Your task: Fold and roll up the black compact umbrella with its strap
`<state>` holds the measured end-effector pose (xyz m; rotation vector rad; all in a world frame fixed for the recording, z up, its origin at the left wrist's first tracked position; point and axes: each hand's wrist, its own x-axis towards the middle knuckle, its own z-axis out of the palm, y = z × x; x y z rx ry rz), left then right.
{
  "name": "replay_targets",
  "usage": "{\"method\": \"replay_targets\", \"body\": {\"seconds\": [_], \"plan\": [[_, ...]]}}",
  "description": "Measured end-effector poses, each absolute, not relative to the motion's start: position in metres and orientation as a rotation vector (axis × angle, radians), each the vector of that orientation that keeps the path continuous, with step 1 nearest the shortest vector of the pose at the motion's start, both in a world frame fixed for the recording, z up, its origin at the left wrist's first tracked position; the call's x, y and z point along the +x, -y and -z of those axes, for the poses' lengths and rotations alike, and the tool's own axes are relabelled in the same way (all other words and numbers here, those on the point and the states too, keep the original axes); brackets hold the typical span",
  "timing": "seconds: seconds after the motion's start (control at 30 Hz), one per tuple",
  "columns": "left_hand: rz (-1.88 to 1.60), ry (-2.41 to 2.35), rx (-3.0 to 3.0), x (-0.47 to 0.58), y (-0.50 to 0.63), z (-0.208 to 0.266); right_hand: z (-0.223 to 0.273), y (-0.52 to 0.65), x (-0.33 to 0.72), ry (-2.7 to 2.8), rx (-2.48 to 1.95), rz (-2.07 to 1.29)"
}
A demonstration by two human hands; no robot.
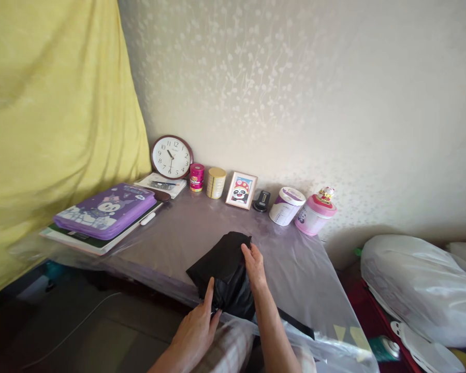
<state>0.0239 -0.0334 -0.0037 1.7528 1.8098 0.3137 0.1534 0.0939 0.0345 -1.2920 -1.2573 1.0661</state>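
Observation:
A piece of thin black fabric, loosely folded like a soft bag (225,264), lies at the front edge of the table, its lower part creased and shiny. At its upper right corner, my right hand (255,264) pinches the edge between thumb and fingers. My left hand (202,318) grips the lower left side, index finger stretched along the fabric and thumb underneath. Below my right forearm a black strap-like strip (297,324) runs to the right; whether it joins the fabric I cannot tell. My knees are partly visible under the table edge.
Along the wall stand a clock (172,157), a pink can (197,177), a yellow can (216,183), a picture frame (241,190), a black stapler-like object (261,201) and two tubs (287,206). A purple case (106,210) lies on books at left. Clear plastic covers the table (163,243).

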Motion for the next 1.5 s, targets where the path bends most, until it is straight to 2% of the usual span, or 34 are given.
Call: {"method": "replay_targets", "body": {"seconds": [0.3,0.5,0.7,0.77,0.97,1.2,1.43,1.5], "plan": [[-0.325,-1.778,1.73,0.021,0.032,0.001,-0.024,-0.105,0.144,1.381,-1.323,-1.238],[-0.306,-1.777,1.714,0.019,0.032,0.002,-0.019,-0.103,0.142,1.817,-1.287,-0.92],[-0.588,-1.801,1.675,0.016,0.039,0.003,-0.022,-0.101,0.134,1.991,-1.349,-0.73],[-0.61,-1.768,1.736,0.016,0.039,0.001,-0.023,-0.1,0.133,2.005,-1.35,-0.684],[-0.306,-1.74,1.839,0.018,0.032,-0.001,-0.02,-0.089,0.137,2.054,-1.242,-0.535],[-0.336,-1.749,1.85,0.021,0.033,0.008,-0.01,-0.106,0.154,2.037,-1.204,-0.215],[-0.363,-1.732,1.81,0.02,0.033,0.007,-0.006,-0.145,0.169,1.875,-1.504,-0.112],[-0.373,-1.728,1.817,0.021,0.033,0.008,-0.009,-0.136,0.17,1.836,-1.469,-0.081]]}}
